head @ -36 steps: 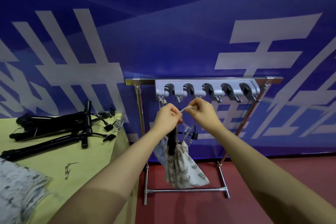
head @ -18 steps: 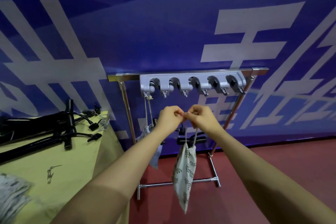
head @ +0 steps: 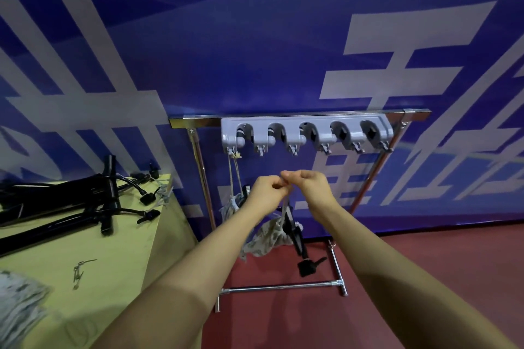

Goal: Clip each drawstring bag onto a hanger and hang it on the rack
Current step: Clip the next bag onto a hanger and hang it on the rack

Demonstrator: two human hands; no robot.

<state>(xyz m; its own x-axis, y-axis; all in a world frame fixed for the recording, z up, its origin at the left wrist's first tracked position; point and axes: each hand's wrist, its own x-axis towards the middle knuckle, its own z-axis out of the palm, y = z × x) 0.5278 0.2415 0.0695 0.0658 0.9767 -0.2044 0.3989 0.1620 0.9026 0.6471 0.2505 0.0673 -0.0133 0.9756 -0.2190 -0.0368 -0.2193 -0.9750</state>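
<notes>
My left hand (head: 268,191) and my right hand (head: 313,187) meet in front of the rack (head: 306,119), both pinching the drawstring of a leaf-print drawstring bag (head: 268,238) that dangles below them. A black clip hanger (head: 297,238) hangs tilted with that bag, its clip end low near the floor. A second bag (head: 229,207) hangs by its cord from the leftmost hook of the grey hook bar (head: 306,136). My left forearm hides part of it.
A yellow table (head: 85,263) stands at the left with several black hangers (head: 79,207) piled on it, a small metal clip (head: 78,272) and more printed bags (head: 19,306) at the near left corner. Red floor lies right of the rack. A blue banner wall is behind.
The held bag has swung from hanging straight down to bunched and sideways, with the black hanger now dangling beside it. Both hands stay pinched together on the cord below the hooks.
</notes>
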